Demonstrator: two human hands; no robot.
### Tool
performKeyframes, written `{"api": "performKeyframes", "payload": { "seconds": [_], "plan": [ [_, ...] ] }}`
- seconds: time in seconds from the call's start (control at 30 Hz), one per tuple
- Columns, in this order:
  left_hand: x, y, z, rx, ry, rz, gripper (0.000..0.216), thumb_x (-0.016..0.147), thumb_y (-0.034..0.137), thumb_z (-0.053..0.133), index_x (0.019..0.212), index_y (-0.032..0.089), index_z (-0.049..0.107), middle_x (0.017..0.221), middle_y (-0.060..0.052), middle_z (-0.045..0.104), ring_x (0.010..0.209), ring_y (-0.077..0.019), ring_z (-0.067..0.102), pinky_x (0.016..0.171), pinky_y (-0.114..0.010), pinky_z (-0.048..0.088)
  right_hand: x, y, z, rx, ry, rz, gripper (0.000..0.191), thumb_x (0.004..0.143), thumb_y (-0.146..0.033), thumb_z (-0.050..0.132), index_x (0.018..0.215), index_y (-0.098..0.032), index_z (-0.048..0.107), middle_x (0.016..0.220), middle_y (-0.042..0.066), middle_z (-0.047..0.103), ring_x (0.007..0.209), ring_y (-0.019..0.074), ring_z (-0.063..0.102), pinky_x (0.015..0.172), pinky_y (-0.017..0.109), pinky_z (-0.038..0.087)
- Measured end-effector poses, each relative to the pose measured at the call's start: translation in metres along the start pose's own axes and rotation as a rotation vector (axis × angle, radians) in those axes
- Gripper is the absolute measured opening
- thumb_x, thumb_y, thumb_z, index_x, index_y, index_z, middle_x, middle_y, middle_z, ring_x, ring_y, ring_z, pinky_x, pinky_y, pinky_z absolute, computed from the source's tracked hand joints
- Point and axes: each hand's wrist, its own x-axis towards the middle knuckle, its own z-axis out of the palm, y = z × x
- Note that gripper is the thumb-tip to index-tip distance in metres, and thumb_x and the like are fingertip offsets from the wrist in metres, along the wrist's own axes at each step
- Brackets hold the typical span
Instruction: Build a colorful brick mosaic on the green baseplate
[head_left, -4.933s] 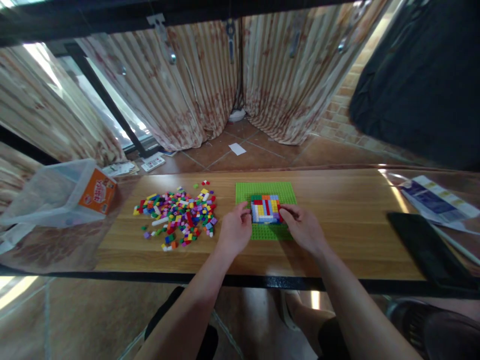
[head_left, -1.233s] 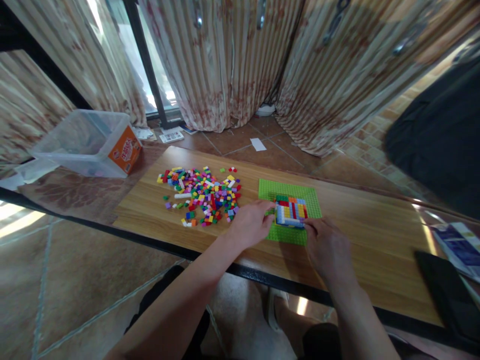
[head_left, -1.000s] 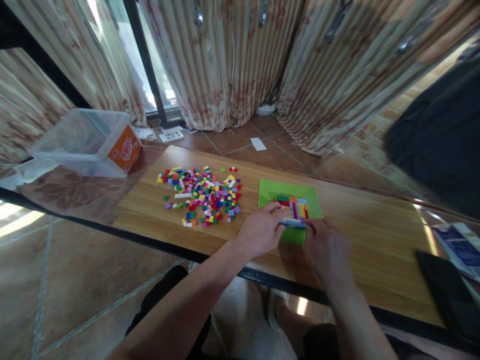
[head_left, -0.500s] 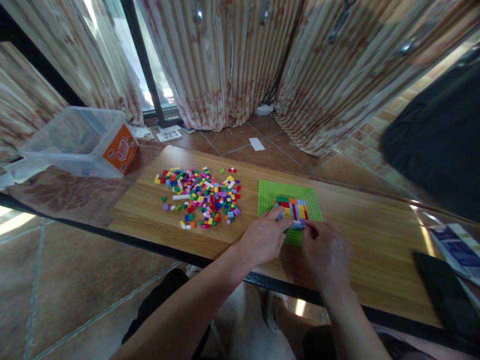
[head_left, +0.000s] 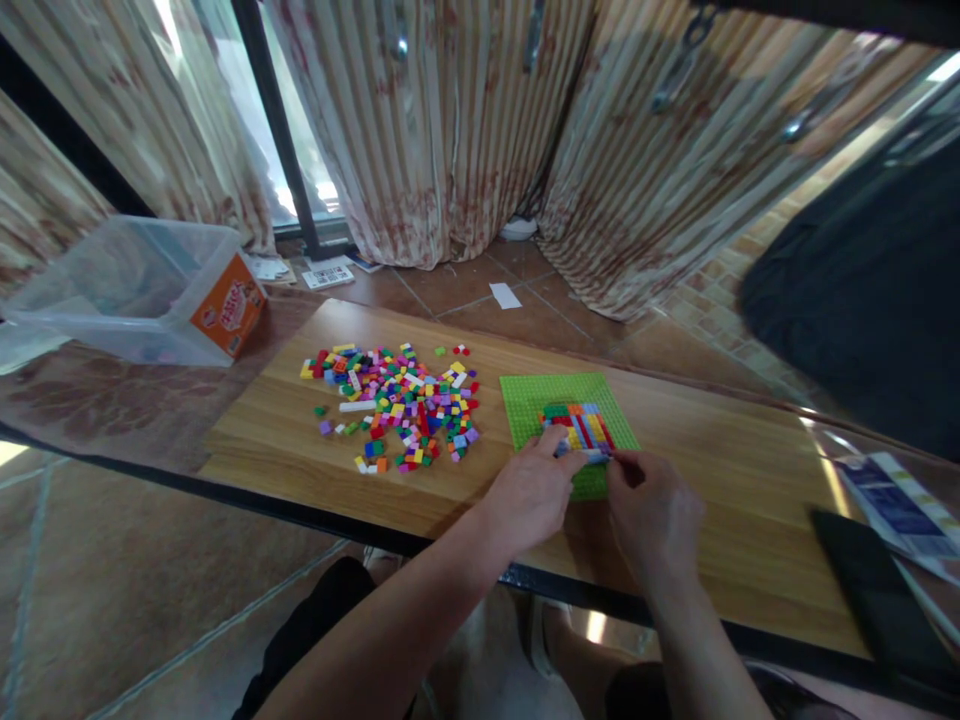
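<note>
A green studded baseplate (head_left: 551, 392) lies on the wooden table with a block of colourful toy bricks (head_left: 592, 428) built up on it, in rows of red, yellow, blue, green and orange. My left hand (head_left: 534, 490) grips the block at its left and near side, forefinger along the left edge and thumb at the front. At the near right corner, my right hand (head_left: 654, 510) has thumb and forefinger pinched together against the bricks. Its fingertips hide most of what they pinch there. The hands cover part of the plate's near side.
Left of the plate, a pile of loose toy bricks (head_left: 405, 400) is spread over the wooden tabletop (head_left: 720, 480). A clear plastic bin (head_left: 150, 290) with an orange label stands at the far left. A dark flat object (head_left: 874, 580) and a printed packet (head_left: 900, 500) lie at the right.
The baseplate has turned slightly anticlockwise under my hands. Both hands stay on the block's near side. The whole view has shifted a little.
</note>
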Motion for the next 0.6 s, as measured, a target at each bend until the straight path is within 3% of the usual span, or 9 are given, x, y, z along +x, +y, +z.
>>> {"api": "performKeyframes", "payload": {
  "seconds": [0.3,0.43,0.6],
  "plan": [
    [0.001,-0.003,0.005,0.012,0.024,0.002,0.045,0.086,0.011,0.051,0.129,0.021,0.055,0.14,-0.012,0.041,0.121,-0.0264,0.054,0.102,-0.042,0.05,0.003,0.003,-0.004,0.099,-0.024,-0.035,0.033,0.086,-0.037,0.047,0.087,-0.015,0.072,0.083,0.012,0.073,0.071,0.0235,0.065,0.067,0.036,0.046],
    [0.001,-0.003,0.005,0.014,0.02,-0.008,0.043,0.086,0.012,0.052,0.128,0.021,0.055,0.14,-0.011,0.04,0.117,-0.026,0.056,0.1,-0.042,0.051,0.004,0.008,-0.001,0.269,-0.053,0.127,0.03,0.083,-0.039,0.055,0.09,-0.016,0.073,0.082,0.012,0.074,0.07,0.0236,0.068,0.068,0.037,0.051],
    [0.0,-0.002,0.002,0.019,0.012,-0.009,0.041,0.087,0.011,0.049,0.126,0.021,0.055,0.14,-0.011,0.041,0.114,-0.0248,0.057,0.099,-0.042,0.052,0.01,0.019,0.012,0.72,-0.053,0.403,0.028,0.067,-0.038,0.073,0.083,-0.015,0.07,0.071,0.007,0.072,0.062,0.0198,0.067,0.061,0.035,0.056]
  ]
}}
